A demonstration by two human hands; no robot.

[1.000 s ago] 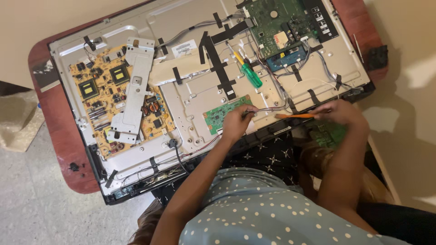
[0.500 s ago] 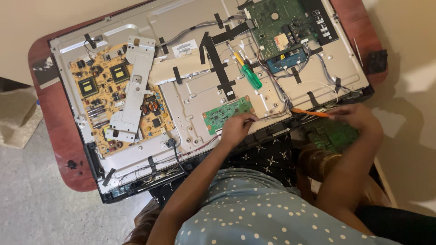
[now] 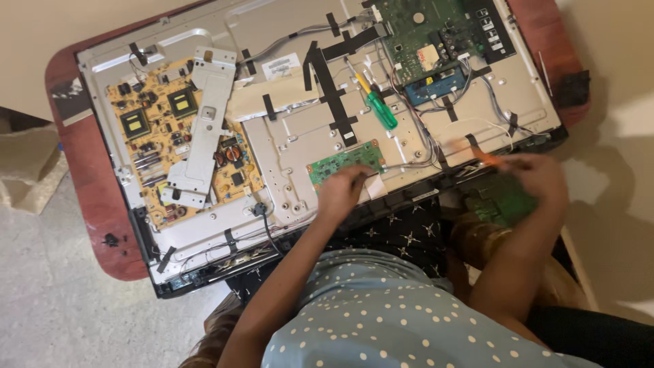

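Resting flat under the left hand (image 3: 340, 193), a small green circuit board (image 3: 344, 160)

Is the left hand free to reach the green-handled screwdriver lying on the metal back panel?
Probably yes. The left hand rests on the small green circuit board, and the green-handled screwdriver lies just beyond it on the metal back panel, uncovered, only flat tape strips between.

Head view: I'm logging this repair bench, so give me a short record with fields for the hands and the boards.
surface: red table carrying an opened flat-panel chassis
left hand: left hand resting on the small green board
right hand: right hand, blurred, gripping an orange-handled tool
yellow board: yellow board, at the chassis's left end
large green board: large green board, top right
loose tool: green-handled screwdriver lying on the metal
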